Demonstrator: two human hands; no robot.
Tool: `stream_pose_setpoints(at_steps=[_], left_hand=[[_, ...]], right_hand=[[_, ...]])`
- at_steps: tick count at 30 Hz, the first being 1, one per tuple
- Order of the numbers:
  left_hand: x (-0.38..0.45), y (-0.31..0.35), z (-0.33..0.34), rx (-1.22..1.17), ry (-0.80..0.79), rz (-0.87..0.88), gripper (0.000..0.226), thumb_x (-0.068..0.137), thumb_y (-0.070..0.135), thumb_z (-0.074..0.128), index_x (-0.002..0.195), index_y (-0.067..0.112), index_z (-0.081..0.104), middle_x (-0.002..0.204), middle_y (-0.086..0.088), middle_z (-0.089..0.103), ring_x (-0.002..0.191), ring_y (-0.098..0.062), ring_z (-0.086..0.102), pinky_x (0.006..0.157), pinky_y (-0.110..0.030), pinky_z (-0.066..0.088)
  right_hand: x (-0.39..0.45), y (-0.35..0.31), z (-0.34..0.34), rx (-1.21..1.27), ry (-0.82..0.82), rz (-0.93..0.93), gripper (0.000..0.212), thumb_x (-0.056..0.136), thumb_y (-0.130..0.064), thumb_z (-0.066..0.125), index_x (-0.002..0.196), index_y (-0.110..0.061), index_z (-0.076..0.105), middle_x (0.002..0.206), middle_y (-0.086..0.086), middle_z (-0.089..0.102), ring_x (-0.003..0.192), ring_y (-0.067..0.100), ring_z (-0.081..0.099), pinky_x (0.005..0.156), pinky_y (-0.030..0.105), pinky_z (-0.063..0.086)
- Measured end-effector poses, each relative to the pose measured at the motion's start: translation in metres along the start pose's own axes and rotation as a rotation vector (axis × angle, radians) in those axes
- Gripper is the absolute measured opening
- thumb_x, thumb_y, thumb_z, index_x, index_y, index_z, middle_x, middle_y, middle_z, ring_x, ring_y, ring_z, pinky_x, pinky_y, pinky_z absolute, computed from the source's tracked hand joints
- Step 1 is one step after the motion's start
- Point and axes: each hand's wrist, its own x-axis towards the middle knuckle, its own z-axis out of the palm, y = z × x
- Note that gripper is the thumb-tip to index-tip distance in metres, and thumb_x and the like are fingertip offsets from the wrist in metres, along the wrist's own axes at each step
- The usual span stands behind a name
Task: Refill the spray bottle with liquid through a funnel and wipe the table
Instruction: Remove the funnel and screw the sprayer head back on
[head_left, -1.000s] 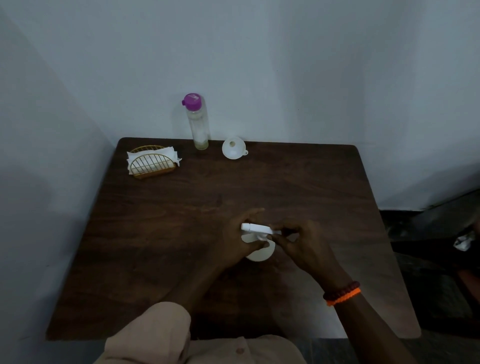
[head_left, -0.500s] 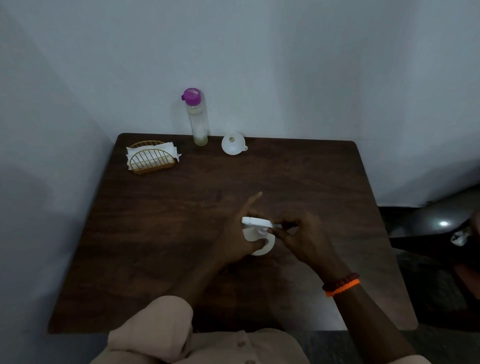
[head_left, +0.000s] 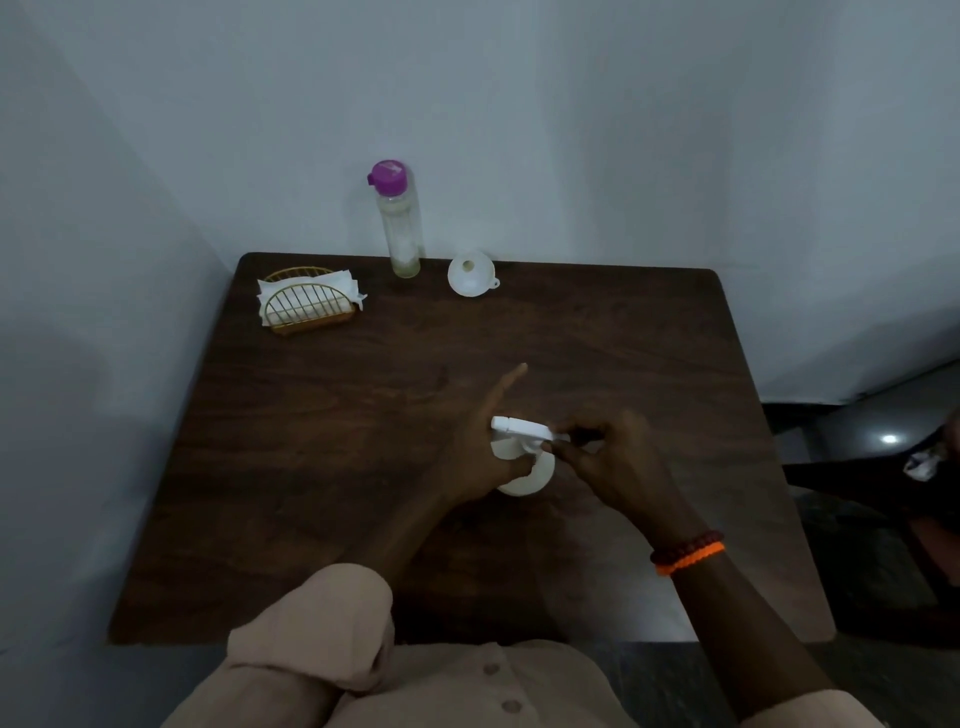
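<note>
A: Head view shows the white spray bottle (head_left: 521, 470) standing near the middle of the dark table (head_left: 332, 467). The left hand (head_left: 480, 457) holds its body, thumb curled around it and index finger stretched out. The right hand (head_left: 602, 457) pinches the spray head (head_left: 519, 427).

B: What can go wrong?

A: The left grip looks loose to me. If the head is twisted hard, the bottle may turn or tip.

B: And the pouring?

A: The funnel (head_left: 470, 274) and the purple-capped bottle (head_left: 399, 221) stand well apart, at the far edge, and the napkin holder (head_left: 306, 304) at the far left. Reaching there one-handed may knock the open bottle.
</note>
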Motion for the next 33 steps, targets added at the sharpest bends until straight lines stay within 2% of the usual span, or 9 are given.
stream_pose_setpoints(at_steps=[2,3,6,11,13,17,22,28,33], left_hand=[[0.0,-0.002,0.004,0.098,0.017,0.039,0.103,0.074,0.024,0.089,0.157,0.032,0.029,0.153,0.005,0.044,0.139,-0.012,0.047,0.116,-0.038,0.041],[0.001,-0.007,0.009,0.104,0.045,0.055,0.106,0.069,0.028,0.091,0.156,0.034,0.03,0.149,0.009,0.047,0.134,-0.004,0.049,0.115,-0.036,0.043],[-0.002,-0.007,0.015,0.047,0.183,0.064,0.105,0.062,0.03,0.097,0.149,0.036,0.04,0.125,0.03,0.046,0.111,0.023,0.047,0.102,-0.011,0.044],[0.0,-0.009,0.008,0.004,0.14,0.059,0.098,0.065,0.035,0.094,0.146,0.048,0.04,0.126,0.026,0.049,0.119,-0.003,0.054,0.104,-0.04,0.053],[0.001,-0.009,0.006,0.013,0.095,0.069,0.095,0.071,0.032,0.091,0.147,0.051,0.037,0.136,0.016,0.05,0.126,-0.007,0.052,0.109,-0.039,0.049],[0.001,-0.008,0.007,0.034,0.107,0.091,0.098,0.07,0.024,0.093,0.151,0.035,0.039,0.132,0.007,0.055,0.112,0.005,0.053,0.103,-0.015,0.044],[0.001,-0.012,0.009,0.159,0.256,0.117,0.104,0.056,0.057,0.092,0.146,0.045,0.041,0.115,0.01,0.059,0.102,-0.001,0.055,0.094,-0.019,0.048],[0.0,-0.008,0.01,0.086,0.243,0.101,0.098,0.064,0.038,0.094,0.149,0.027,0.046,0.135,-0.002,0.058,0.118,-0.015,0.057,0.102,-0.036,0.052],[0.005,-0.009,0.001,0.075,0.128,0.103,0.094,0.069,0.03,0.093,0.149,0.028,0.045,0.145,-0.002,0.054,0.129,-0.016,0.054,0.11,-0.044,0.048]], right_hand=[[0.0,-0.003,0.0,-0.009,0.01,-0.003,0.018,0.079,-0.023,0.083,0.095,-0.018,0.079,0.086,-0.009,0.074,0.076,0.003,0.067,0.066,0.015,0.053],[0.0,-0.001,0.001,-0.003,0.023,-0.01,0.017,0.078,-0.023,0.083,0.094,-0.018,0.079,0.085,-0.009,0.074,0.076,0.003,0.068,0.066,0.016,0.053],[-0.001,-0.001,0.001,-0.002,0.016,0.004,0.016,0.079,-0.021,0.083,0.094,-0.018,0.079,0.085,-0.009,0.074,0.076,0.002,0.067,0.067,0.019,0.054],[-0.001,-0.002,0.0,0.008,-0.005,0.009,0.017,0.081,-0.023,0.081,0.096,-0.017,0.079,0.088,-0.006,0.075,0.079,0.004,0.068,0.069,0.023,0.057],[-0.001,-0.003,0.001,0.009,-0.026,0.015,0.016,0.082,-0.025,0.079,0.095,-0.017,0.079,0.087,-0.008,0.074,0.079,0.003,0.067,0.069,0.023,0.056],[-0.001,-0.009,0.0,-0.007,-0.015,0.027,0.015,0.082,-0.022,0.08,0.096,-0.016,0.078,0.087,-0.008,0.073,0.079,0.001,0.066,0.069,0.023,0.056],[0.0,-0.013,-0.001,0.018,-0.01,0.019,0.012,0.081,-0.015,0.08,0.092,-0.016,0.078,0.081,-0.02,0.065,0.076,-0.004,0.064,0.068,0.022,0.055],[0.002,-0.005,0.0,-0.012,-0.054,0.001,0.014,0.084,-0.022,0.078,0.097,-0.017,0.079,0.09,-0.007,0.076,0.08,0.0,0.068,0.069,0.012,0.052],[0.006,-0.008,-0.001,-0.058,-0.07,-0.001,0.018,0.082,-0.026,0.08,0.098,-0.017,0.078,0.09,-0.007,0.075,0.081,0.001,0.067,0.072,0.025,0.058]])
